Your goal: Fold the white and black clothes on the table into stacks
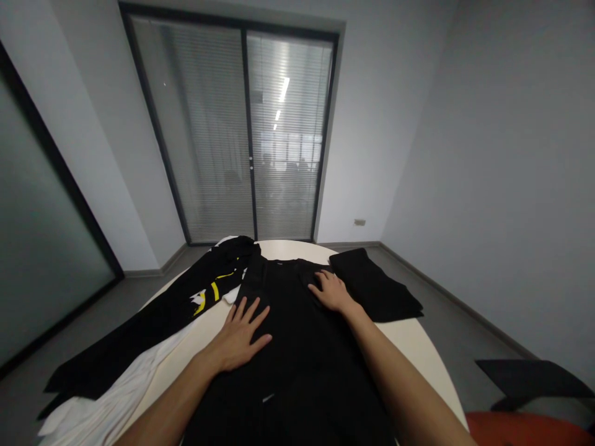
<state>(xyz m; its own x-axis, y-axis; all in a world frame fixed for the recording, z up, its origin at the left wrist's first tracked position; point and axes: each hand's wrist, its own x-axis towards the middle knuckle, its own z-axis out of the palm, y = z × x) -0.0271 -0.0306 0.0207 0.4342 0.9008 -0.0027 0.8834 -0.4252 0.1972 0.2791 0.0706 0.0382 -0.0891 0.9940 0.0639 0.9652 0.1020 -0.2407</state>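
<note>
A black shirt [297, 347] lies spread over the table in front of me, its neckline at the far end and its lower part running out of view at the bottom. My left hand [239, 341] rests flat on its left side, fingers spread. Farther up, my right hand [331, 290] lies on the shirt's upper right part, fingers apart and palm down. Neither hand grips anything. To the right of the shirt sits a folded black garment [376, 288], close to my right hand.
On the left, a black garment with yellow and white print [186, 310] and a white cloth [121, 390] hang over the edge of the white table [418, 344]. At lower right stands a chair with a red seat [525, 427]. Glass doors with blinds [288, 198] close off the far side.
</note>
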